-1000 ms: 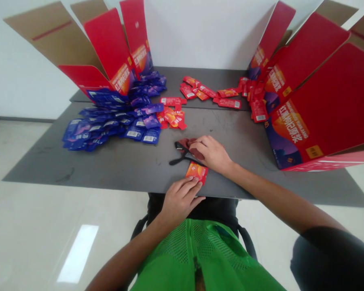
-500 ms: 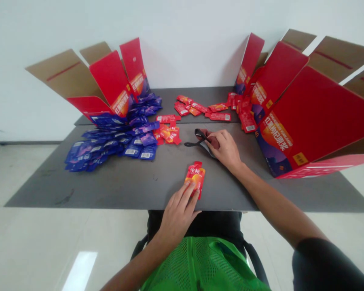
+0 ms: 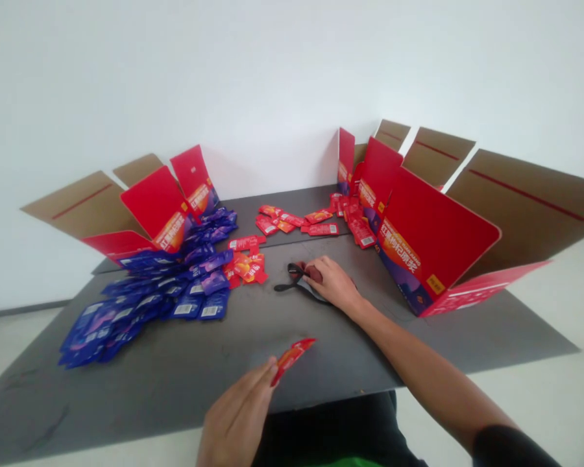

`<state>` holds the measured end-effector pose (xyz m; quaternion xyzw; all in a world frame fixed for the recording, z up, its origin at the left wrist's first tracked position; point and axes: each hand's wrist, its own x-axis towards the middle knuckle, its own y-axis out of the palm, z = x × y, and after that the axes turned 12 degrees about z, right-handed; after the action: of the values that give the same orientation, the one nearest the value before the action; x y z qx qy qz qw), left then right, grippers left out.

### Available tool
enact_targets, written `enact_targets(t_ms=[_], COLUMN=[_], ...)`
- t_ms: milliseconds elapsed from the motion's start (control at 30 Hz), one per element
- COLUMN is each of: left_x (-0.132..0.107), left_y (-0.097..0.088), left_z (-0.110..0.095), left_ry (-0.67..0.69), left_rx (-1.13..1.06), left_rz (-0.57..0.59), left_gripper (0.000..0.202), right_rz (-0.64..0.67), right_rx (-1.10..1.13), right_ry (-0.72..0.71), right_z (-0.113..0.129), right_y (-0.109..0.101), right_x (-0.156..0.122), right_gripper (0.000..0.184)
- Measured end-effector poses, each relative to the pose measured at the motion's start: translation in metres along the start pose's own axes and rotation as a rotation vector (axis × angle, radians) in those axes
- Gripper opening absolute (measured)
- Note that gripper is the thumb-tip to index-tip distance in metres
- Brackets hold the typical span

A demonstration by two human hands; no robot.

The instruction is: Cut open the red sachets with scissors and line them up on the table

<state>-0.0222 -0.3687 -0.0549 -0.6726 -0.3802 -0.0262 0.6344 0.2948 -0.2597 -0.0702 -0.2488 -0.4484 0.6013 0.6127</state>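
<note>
My left hand (image 3: 241,415) is closed on a red and orange sachet (image 3: 292,358), held up on edge over the front of the grey table (image 3: 199,363). Farther back, my right hand (image 3: 335,283) grips a dark reddish-brown pouch (image 3: 314,273) with black cord loops and a grey side. Part of this pouch is hidden under the fingers. Just left of it lies a small cluster of red sachets (image 3: 246,267). Many blue sachets (image 3: 111,318) are heaped and fanned out on the left.
An open red carton (image 3: 150,204) stands at the back left, behind the blue sachets. Several open cartons (image 3: 435,237) line the right side, with red sachets (image 3: 360,227) beside them. More red sachets (image 3: 321,229) lie along the back, before a white wall (image 3: 272,78).
The red sachet was flat on the table under my left fingers; now it is picked up and tilted. My right hand stays on the pouch. The camera view has shifted.
</note>
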Motion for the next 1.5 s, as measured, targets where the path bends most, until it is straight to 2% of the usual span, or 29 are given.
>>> enact_targets(t_ms=[67, 133, 233, 300, 367, 433, 467, 500, 633, 733, 867, 967, 1100, 1200, 1333, 1433, 1500], left_x=[0.03, 0.069, 0.139, 0.188, 0.234, 0.277, 0.295, 0.312, 0.361, 0.376, 0.377, 0.374, 0.371, 0.369, 0.361, 0.343, 0.319], left_y=[-0.013, -0.02, -0.011, 0.009, 0.037, 0.068, 0.084, 0.099, 0.15, 0.177, 0.199, 0.209, 0.216, 0.219, 0.207, 0.179, 0.154], left_z=[0.007, 0.013, 0.023, 0.028, 0.029, 0.025, 0.022, 0.019, 0.012, 0.015, 0.021, 0.025, 0.032, 0.037, 0.044, 0.057, 0.071], left_ry=[-0.018, 0.009, 0.106, 0.212, 0.291, 0.336, 0.35, 0.37, 0.423, 0.485, 0.601, 0.626, 0.595, 0.559, 0.51, 0.472, 0.404], left_rx=[0.061, 0.111, 0.131, 0.146, 0.202, 0.3, 0.371, 0.442, 0.509, 0.531, 0.533, 0.527, 0.514, 0.499, 0.418, 0.337, 0.278], left_rz=[-0.089, -0.152, -0.166, -0.15, -0.111, 0.013, 0.117, 0.21, 0.282, 0.314, 0.351, 0.363, 0.356, 0.347, 0.337, 0.338, 0.336], left_gripper=[0.043, 0.038, 0.032, 0.028, 0.025, 0.027, 0.028, 0.027, 0.017, 0.019, 0.025, 0.025, 0.024, 0.025, 0.027, 0.027, 0.032], right_rz=[0.04, 0.076, 0.124, 0.161, 0.202, 0.223, 0.232, 0.241, 0.305, 0.344, 0.358, 0.39, 0.415, 0.399, 0.388, 0.396, 0.404], right_rx=[0.004, 0.0, -0.003, 0.02, 0.068, 0.124, 0.144, 0.159, 0.176, 0.189, 0.2, 0.214, 0.21, 0.21, 0.197, 0.177, 0.169], right_ry=[0.032, 0.046, 0.005, -0.057, -0.108, -0.139, -0.149, -0.157, -0.128, -0.089, -0.048, -0.019, -0.022, -0.04, -0.118, -0.176, -0.189], right_z=[0.0, 0.002, 0.009, 0.018, 0.027, 0.035, 0.037, 0.039, 0.039, 0.037, 0.038, 0.04, 0.04, 0.039, 0.037, 0.037, 0.037], right_y=[-0.003, -0.004, -0.002, 0.002, 0.007, 0.009, 0.009, 0.008, -0.001, -0.006, -0.008, -0.01, -0.012, -0.01, -0.008, -0.009, -0.011], right_x=[0.0, -0.001, -0.006, -0.01, -0.015, -0.018, -0.019, -0.02, -0.022, -0.022, -0.021, -0.022, -0.022, -0.023, -0.023, -0.024, -0.024], right_gripper=[0.017, 0.018, 0.022, 0.025, 0.026, 0.026, 0.026, 0.026, 0.025, 0.03, 0.039, 0.039, 0.034, 0.04, 0.053, 0.053, 0.047])
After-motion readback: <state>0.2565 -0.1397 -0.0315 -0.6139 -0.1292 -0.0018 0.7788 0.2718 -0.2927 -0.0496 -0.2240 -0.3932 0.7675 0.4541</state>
